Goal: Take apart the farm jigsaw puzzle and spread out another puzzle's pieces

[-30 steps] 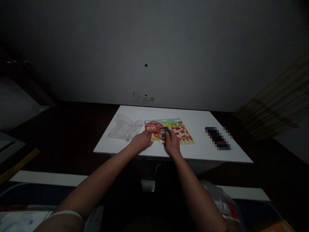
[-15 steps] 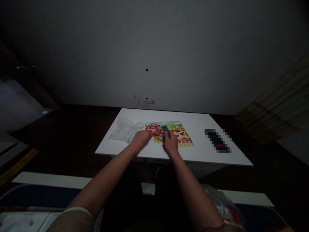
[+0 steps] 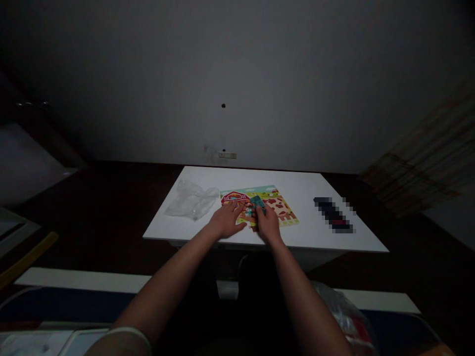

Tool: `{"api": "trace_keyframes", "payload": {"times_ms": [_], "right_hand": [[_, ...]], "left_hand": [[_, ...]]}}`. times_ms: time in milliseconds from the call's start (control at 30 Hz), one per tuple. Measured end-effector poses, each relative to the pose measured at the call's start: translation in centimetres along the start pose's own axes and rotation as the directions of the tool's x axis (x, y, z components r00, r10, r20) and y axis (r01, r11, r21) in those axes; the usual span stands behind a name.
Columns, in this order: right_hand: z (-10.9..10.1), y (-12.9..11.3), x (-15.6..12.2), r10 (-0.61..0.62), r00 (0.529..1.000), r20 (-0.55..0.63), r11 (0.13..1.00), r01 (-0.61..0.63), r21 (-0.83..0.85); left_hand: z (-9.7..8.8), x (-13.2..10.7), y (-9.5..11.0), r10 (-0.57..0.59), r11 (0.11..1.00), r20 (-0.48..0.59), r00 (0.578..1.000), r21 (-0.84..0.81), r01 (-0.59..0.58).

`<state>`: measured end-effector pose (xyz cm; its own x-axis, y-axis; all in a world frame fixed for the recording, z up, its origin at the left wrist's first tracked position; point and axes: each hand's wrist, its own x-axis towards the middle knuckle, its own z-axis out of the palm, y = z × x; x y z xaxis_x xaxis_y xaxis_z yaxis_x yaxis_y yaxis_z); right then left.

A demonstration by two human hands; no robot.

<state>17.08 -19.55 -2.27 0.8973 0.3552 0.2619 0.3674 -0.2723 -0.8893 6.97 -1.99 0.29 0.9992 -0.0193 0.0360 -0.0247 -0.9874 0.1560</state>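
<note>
A colourful farm picture sheet point(image 3: 285, 211), with a red barn and a brown-patched cow, lies on the white table. My left hand point(image 3: 224, 220) rests flat on its lower left part, fingers spread, with nothing held. Close by on the right, my right hand point(image 3: 269, 225) grips a small teal card-like piece point(image 3: 257, 200) between thumb and fingers, above the middle of the sheet. Small colourful details between my hands are too fine to make out. Part of the barn is covered by my left fingers.
A crumpled clear plastic bag point(image 3: 191, 200) lies left of the sheet. A dark, pixelated object point(image 3: 333, 215) sits on the right of the white table point(image 3: 230, 177). Beside my right forearm is a clear bag with red contents point(image 3: 352, 321). Behind stands a grey wall.
My left hand has lowered toward me and flattened, its fingers spreading on the sheet. My right hand has shifted slightly right and toward me, still gripping the teal piece, which has tilted.
</note>
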Motion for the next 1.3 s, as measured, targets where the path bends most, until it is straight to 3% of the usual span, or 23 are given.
{"api": "trace_keyframes", "payload": {"times_ms": [200, 367, 433, 600, 700, 867, 1067, 1167, 1300], "right_hand": [[-0.6, -0.3, -0.4, -0.042, 0.999, -0.011, 0.995, 0.041, -0.089], [-0.7, -0.8, -0.5, -0.047, 0.999, -0.016, 0.995, 0.045, -0.087], [-0.7, -0.9, -0.5, -0.045, 0.999, -0.019, 0.997, 0.044, -0.059], [-0.6, -0.9, -0.5, -0.028, 0.999, -0.037, 0.999, 0.026, -0.046], [-0.6, -0.9, -0.5, -0.015, 1.000, -0.027, 0.999, 0.014, -0.030], [-0.6, -0.9, -0.5, -0.011, 1.000, -0.024, 1.000, 0.010, -0.017], [-0.7, -1.0, -0.6, -0.021, 0.999, -0.024, 0.999, 0.020, -0.045], [-0.7, -1.1, -0.7, -0.012, 0.999, -0.043, 0.998, 0.009, -0.054], [-0.6, -1.1, -0.7, -0.003, 0.996, -0.085, 0.997, -0.003, -0.071]], "left_hand": [[-0.7, 0.2, 2.1, -0.007, 0.977, 0.024, 1.000, 0.213, 0.002], [-0.7, 0.4, 2.4, 0.144, 0.930, 0.045, 0.989, 0.336, -0.150], [-0.5, 0.4, 2.2, 0.158, 0.927, 0.017, 0.987, 0.343, -0.154], [-0.3, 0.1, 2.0, 0.091, 0.951, -0.049, 0.995, 0.301, -0.072], [-0.5, -0.2, 2.0, 0.109, 0.956, -0.050, 0.993, 0.280, -0.091], [-0.9, 0.1, 1.3, 0.188, 0.945, -0.001, 0.982, 0.274, -0.180], [-1.9, 0.6, 0.5, 0.086, 0.975, 0.057, 0.995, 0.202, -0.096], [-2.5, 0.5, -0.2, 0.061, 0.994, -0.029, 0.998, 0.089, -0.058], [-3.1, 1.1, -2.1, -0.076, 0.996, -0.194, 0.978, -0.071, 0.063]]}}
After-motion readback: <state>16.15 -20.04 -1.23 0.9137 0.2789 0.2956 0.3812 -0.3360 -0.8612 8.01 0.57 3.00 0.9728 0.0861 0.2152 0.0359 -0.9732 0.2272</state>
